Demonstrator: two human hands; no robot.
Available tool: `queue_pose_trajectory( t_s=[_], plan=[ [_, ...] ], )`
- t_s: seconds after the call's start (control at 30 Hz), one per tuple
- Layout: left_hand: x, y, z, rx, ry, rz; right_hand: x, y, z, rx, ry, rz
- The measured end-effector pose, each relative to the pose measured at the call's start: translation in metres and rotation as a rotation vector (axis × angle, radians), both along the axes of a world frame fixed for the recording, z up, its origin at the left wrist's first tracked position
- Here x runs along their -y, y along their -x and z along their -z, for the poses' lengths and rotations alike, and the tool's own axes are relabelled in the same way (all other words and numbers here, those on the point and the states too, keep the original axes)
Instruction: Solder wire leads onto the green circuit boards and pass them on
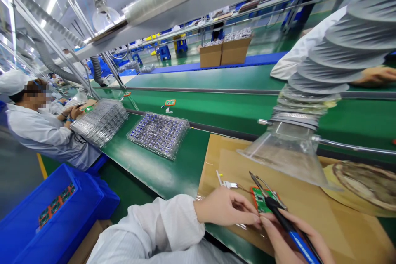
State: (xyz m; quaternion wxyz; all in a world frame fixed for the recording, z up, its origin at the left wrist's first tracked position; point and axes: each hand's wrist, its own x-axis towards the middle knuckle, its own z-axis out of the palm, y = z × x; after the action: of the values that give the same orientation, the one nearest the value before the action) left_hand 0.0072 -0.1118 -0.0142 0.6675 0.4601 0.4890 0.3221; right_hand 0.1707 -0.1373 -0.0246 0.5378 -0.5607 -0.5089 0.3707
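A green circuit board (262,201) with an orange edge lies on the brown cardboard in front of me. My right hand (292,237) is wrapped round a soldering iron (292,231) with a blue and black handle, its tip pointing away over the board. Another thin metal piece (266,184) runs beside the iron's tip; its kind is unclear. At the board's near left corner, my left hand (227,208) has thumb and fingers pinched together, close to my right fingertips. What the pinch holds is hidden. Just beyond the left hand is a small white connector (229,185) with thin wires.
A clear fume hood (284,152) on a grey hose hangs over the cardboard (340,222). Left stands a plastic tray (159,134) of small parts. Another board (170,102) lies on the green belt (216,111). A co-worker (40,119) sits left, behind a blue bin (80,189).
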Motion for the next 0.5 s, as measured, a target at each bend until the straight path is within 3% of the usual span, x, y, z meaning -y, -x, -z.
queue_pose_trajectory(
  t_s=[0.17, 0.33, 0.43, 0.5],
  plan=[
    [0.000, -0.002, -0.010, -0.001, -0.071, -0.060, -0.005, 0.003, 0.000, -0.060, 0.037, 0.094],
    [-0.002, -0.002, -0.015, -0.168, -0.199, -0.077, -0.007, 0.003, 0.006, -0.069, -0.012, 0.015],
    [-0.009, 0.001, -0.016, -0.354, -0.465, -0.045, -0.010, 0.001, 0.010, -0.042, -0.072, -0.016],
    [-0.018, 0.004, -0.018, -0.493, -0.672, -0.035, -0.013, -0.004, 0.012, -0.027, -0.095, 0.046]
  ],
)
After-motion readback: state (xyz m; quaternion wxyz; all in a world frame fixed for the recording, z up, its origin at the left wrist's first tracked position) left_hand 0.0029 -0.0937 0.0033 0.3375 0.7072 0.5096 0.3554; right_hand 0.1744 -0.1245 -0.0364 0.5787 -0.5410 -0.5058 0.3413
